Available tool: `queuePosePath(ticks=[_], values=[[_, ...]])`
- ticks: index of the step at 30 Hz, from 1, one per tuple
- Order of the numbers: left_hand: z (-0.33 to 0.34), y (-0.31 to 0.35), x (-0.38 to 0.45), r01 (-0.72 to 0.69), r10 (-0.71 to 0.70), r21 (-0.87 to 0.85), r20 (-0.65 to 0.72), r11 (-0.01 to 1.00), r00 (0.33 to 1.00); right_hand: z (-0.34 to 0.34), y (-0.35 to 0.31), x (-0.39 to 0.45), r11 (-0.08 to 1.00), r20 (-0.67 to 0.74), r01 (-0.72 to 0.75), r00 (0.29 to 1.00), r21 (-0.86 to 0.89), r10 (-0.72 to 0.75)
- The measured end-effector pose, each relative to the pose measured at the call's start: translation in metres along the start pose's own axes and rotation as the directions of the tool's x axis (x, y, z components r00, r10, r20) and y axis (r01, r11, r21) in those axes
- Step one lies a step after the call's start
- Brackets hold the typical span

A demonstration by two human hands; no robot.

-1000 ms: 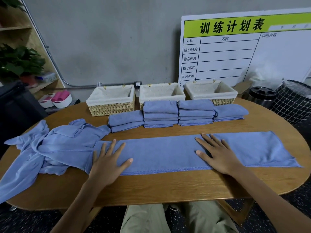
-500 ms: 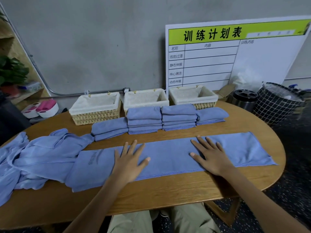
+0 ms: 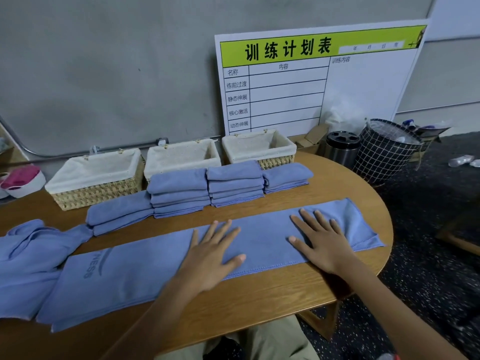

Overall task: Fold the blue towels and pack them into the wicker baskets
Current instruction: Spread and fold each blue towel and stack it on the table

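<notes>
Both the left hand [image 3: 213, 255] and right hand [image 3: 322, 242] lie flat, fingers spread wide, pressing a long folded blue towel [image 3: 161, 266] on the tabletop [image 3: 259, 294], before folded towel stacks [image 3: 207, 190] and three wicker baskets [image 3: 98, 178].

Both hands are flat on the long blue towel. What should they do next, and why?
Probably grab one short end and fold it over toward the other. The long blue towel strip already lies smooth and narrow on the oval wooden table, with the left hand and right hand pressing it flat, but it is far longer than the folded blue towel stacks behind it.
</notes>
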State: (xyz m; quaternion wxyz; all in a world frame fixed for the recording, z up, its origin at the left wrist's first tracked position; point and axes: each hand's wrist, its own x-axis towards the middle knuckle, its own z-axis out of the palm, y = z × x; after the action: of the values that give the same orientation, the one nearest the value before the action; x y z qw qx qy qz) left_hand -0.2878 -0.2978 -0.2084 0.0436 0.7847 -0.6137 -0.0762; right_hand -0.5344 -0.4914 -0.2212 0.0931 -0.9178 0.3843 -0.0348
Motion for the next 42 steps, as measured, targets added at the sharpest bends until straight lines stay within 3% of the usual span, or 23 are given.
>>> queuePosePath(ticks=[6,11,14,17,19,21,24,26,30,38,42], values=[[0.006,-0.006,0.006,0.033,-0.035,0.059,0.034,0.998,0.999,-0.007,0.045,-0.017,0.994,-0.018,-0.110,0.994,0.018,0.110],[0.004,-0.002,0.006,0.038,-0.039,0.028,0.028,0.999,0.999,-0.020,0.033,-0.015,0.993,0.006,-0.118,0.993,-0.026,0.118],[0.003,-0.002,0.005,0.042,-0.043,0.028,0.030,0.999,0.999,-0.030,0.033,-0.010,0.988,-0.104,-0.148,0.983,0.044,0.152],[-0.001,0.001,0.005,0.044,-0.045,0.031,0.035,0.999,0.998,-0.040,0.059,-0.008,0.945,-0.311,-0.271,0.896,0.182,0.317],[-0.011,0.009,0.013,0.044,-0.043,0.031,-0.018,0.999,0.999,-0.043,0.082,-0.007,0.893,-0.328,-0.369,0.836,0.258,0.440],[-0.021,0.023,0.034,0.005,-0.004,0.010,-0.122,1.000,0.993,-0.043,0.097,-0.006,0.848,-0.269,-0.398,0.825,0.349,0.498],[-0.026,0.063,0.087,-0.164,0.129,-0.155,-0.215,0.974,0.968,-0.043,0.109,-0.001,0.812,-0.211,-0.354,0.846,0.464,0.490],[-0.022,0.099,0.125,-0.290,0.234,-0.239,-0.236,0.927,0.943,-0.047,0.109,0.001,0.783,-0.183,-0.329,0.856,0.528,0.483],[-0.001,0.165,0.177,-0.415,0.375,-0.220,-0.201,0.883,0.905,-0.053,0.109,0.002,0.703,-0.185,-0.241,0.862,0.669,0.472],[0.027,0.184,0.195,-0.371,0.368,-0.021,-0.090,0.928,0.925,-0.049,0.119,-0.017,0.771,-0.211,-0.371,0.817,0.518,0.536],[0.023,0.186,0.195,-0.376,0.376,0.021,-0.101,0.927,0.921,-0.054,0.117,-0.019,0.815,-0.239,-0.410,0.814,0.410,0.530]])
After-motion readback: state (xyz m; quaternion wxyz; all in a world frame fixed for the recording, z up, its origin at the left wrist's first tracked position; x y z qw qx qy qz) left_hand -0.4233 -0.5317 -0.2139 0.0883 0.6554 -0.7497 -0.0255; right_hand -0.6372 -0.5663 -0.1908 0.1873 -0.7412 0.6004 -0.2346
